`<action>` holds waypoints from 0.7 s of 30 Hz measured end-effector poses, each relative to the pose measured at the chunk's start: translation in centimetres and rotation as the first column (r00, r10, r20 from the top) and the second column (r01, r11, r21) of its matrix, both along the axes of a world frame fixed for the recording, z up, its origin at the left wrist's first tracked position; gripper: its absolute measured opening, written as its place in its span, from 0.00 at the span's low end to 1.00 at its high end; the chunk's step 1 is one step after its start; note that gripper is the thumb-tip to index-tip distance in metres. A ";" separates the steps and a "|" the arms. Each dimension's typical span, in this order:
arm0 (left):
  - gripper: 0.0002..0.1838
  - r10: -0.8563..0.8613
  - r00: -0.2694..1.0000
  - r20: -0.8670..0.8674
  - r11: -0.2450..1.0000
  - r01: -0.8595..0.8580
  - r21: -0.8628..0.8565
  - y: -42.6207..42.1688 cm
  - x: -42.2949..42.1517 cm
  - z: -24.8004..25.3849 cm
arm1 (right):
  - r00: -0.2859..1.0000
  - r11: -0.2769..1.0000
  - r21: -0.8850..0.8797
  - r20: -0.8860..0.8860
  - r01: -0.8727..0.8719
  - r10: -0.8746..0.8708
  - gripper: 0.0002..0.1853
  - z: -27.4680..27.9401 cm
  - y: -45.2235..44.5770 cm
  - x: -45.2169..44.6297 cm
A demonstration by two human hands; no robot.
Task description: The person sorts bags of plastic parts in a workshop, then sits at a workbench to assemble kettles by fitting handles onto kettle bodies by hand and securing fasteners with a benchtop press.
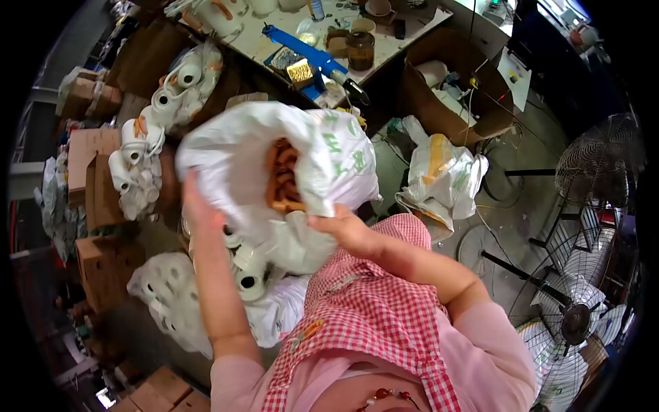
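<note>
A large white woven bag (240,130) with green print is tilted towards me, its mouth wide. Inside it lie several brown curved pieces (285,175) that look like handles. My right hand (347,230) pinches the bag's near right rim, thumb on top. On the left rim, my left hand (202,209) grips the bag; it is slightly blurred and its fingertips are partly hidden. Beneath the bag, white plastic kettle-like bodies (250,278) with round dark openings show in part.
A worktable (405,31) ahead holds a blue tool (302,44) and a brown jar (360,51). To its right stands a cardboard box (439,127) beside another white sack (446,182). Standing fans (576,316) are at right, cartons (103,268) and bagged white parts (168,292) at left.
</note>
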State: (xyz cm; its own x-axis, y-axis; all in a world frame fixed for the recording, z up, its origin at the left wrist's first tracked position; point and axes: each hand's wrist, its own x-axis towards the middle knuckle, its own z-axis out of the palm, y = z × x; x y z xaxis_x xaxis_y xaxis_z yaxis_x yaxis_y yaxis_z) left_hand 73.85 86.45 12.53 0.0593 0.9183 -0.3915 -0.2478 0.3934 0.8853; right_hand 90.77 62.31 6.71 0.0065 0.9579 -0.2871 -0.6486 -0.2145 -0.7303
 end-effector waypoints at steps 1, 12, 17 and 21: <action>0.24 -0.152 0.979 0.137 0.987 0.159 -0.038 2.9 -0.1 -6.0 | 0.990 0.987 -0.084 -0.028 0.137 -0.139 0.22 -1.7 0.1 0.2; 0.21 -0.285 0.930 0.231 0.953 0.300 -0.033 6.0 9.8 0.8 | 0.994 0.986 -0.130 0.041 0.106 -0.101 0.16 2.6 1.6 7.2; 0.19 -0.272 0.937 0.219 0.946 0.302 -0.116 8.7 9.2 -3.5 | 0.991 0.861 -0.491 0.065 0.134 -0.117 0.21 -1.1 -1.1 12.0; 0.34 -0.281 0.930 -0.237 0.956 0.292 0.011 3.5 7.1 -3.2 | 0.365 0.864 -0.333 0.911 0.377 0.192 0.35 1.9 2.2 20.7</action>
